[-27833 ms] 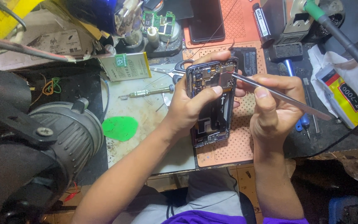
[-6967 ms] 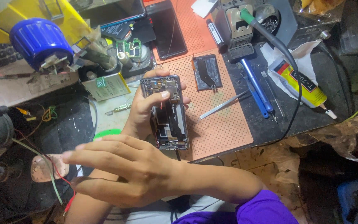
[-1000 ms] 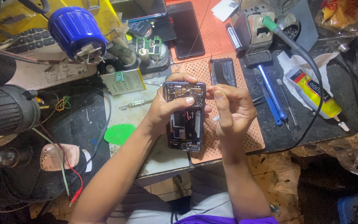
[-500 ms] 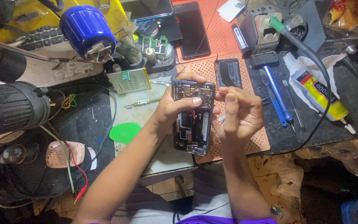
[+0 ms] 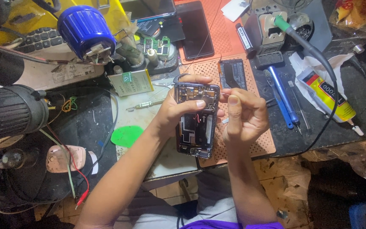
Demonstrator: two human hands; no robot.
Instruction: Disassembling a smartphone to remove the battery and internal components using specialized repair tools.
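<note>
Head cam: left hand [image 5: 172, 116] kept its grip on the opened dark phone with exposed boards [image 5: 195, 121], over the orange perforated mat [image 5: 242, 140]. Right hand [image 5: 242, 116] stayed pinched at the phone's edge, holding something too small to tell. Barely changed from half a second earlier.

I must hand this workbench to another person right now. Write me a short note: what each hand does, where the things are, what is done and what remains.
Left hand: grips the opened phone from its left side, thumb across the upper part, holding it tilted above the orange mat.
Right hand: fingers pinched together beside the phone's upper right edge; whether they hold a small part is too small to tell.
Things: black flat part on the mat behind the phone; blue tools to the right; glue tube further right; second dark phone at the back.
Done: back is off, the inside is exposed.
Left: phone not yet closed.
</note>
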